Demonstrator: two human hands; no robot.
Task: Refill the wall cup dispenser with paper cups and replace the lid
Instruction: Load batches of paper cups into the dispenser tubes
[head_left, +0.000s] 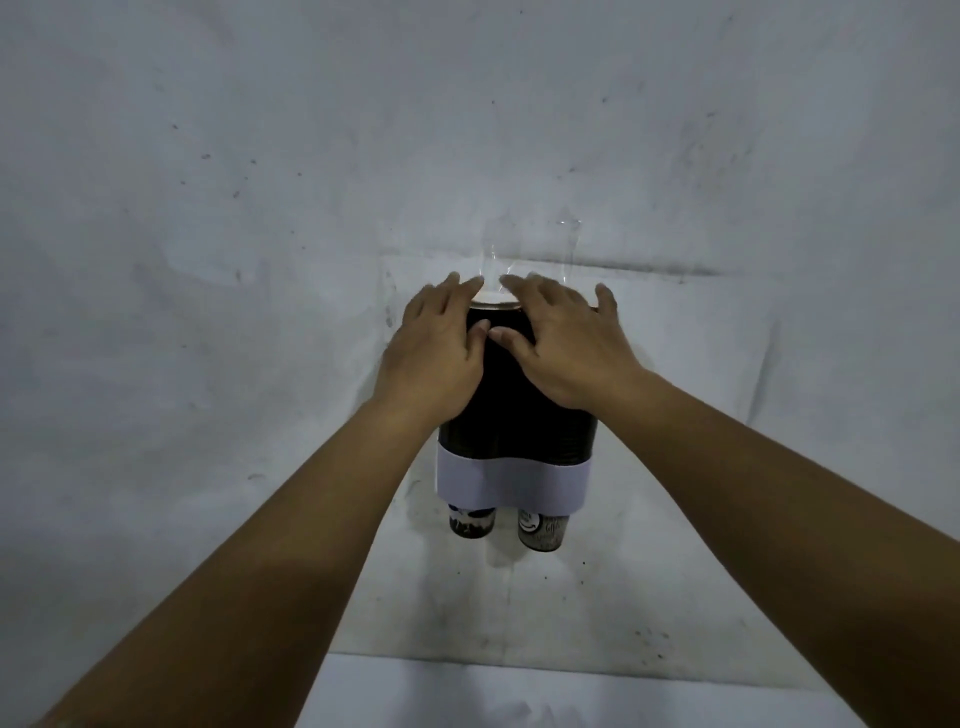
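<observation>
wall (260, 208); spread hands (441, 338) flat on dispenser (511, 415)

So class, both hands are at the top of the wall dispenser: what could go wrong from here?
1. The left hand and right hand press on the dispenser; it might pull off the wall.
2. Cups poking out below could be pushed through.
3. Whether the top is seated cannot be told.

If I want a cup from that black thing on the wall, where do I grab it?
Take a cup by the dark bottom end that pokes out under the white band of the dispenser. Come from below, fingers around its sides, and probably pull straight down, since only that end shows.
</observation>
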